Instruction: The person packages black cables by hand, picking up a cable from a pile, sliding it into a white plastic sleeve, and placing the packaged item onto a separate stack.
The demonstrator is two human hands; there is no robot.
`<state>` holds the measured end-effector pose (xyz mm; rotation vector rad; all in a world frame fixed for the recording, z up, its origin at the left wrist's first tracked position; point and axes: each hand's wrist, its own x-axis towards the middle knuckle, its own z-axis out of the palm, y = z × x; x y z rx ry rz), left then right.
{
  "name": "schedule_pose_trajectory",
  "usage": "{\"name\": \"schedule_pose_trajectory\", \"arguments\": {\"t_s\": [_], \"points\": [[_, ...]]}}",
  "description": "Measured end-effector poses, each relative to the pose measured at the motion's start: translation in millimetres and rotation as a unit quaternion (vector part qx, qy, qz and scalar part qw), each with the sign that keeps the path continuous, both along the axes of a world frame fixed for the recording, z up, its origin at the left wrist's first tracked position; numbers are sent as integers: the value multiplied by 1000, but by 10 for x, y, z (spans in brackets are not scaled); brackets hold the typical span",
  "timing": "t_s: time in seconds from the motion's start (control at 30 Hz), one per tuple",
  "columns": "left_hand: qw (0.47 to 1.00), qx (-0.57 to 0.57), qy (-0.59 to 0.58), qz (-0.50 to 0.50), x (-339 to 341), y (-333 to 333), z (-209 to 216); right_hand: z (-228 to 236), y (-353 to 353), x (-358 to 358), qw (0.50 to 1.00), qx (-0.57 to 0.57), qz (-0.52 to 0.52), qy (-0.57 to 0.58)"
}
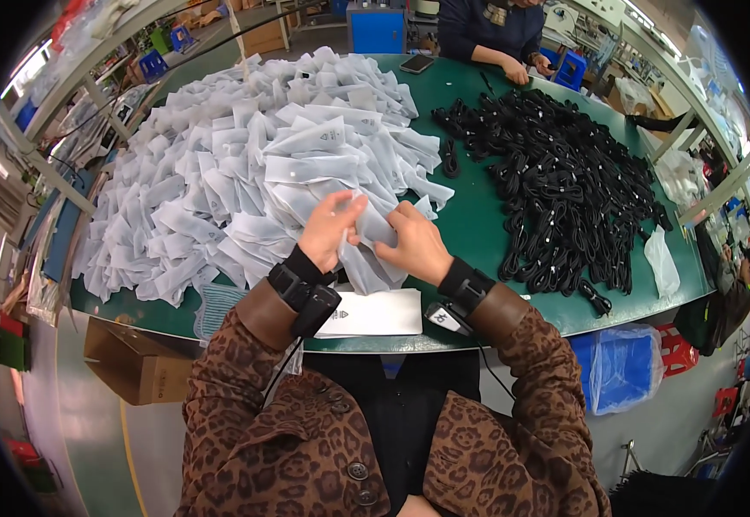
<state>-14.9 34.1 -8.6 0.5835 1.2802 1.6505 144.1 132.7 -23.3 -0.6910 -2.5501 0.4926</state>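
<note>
Green tabletop [465, 194] fills most of the view, its near edge bowed by the lens and running just in front of the person's dark clothing. A large pile of frosted bags [211, 155] covers the left side, coming close to that edge, while a heap of black cables [565, 181] spreads over the right; between them a green strip runs from the far end toward the hands (the most open lane on the table). One cable bundle [595, 297] lies apart, near the front edge. Right of the heap, a white bag [661, 263] rests near the table's side.

Over the front of the pile, the left hand [332, 233] pinches one frosted bag [371, 271] at its upper left. The right hand [418, 247] is at the bag's other side, thumb and forefinger apart; whether they grip it, I cannot tell. That bag hangs between both hands, its lower end just above a white stack [375, 314] at the near edge. Below the table's right front stands a blue bin [621, 375], and a cardboard box [138, 362] stands below the left.
</note>
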Motion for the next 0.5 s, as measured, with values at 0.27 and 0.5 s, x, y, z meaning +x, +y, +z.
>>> {"name": "schedule_pose_trajectory", "arguments": {"t_s": [0.27, 0.5], "points": [[993, 49, 110, 9, -679, 206, 367, 158, 145, 225, 990, -7, 77, 121], [599, -3, 795, 100, -1154, -109, 337, -62, 265, 235, 946, 205, 221, -123]]}}
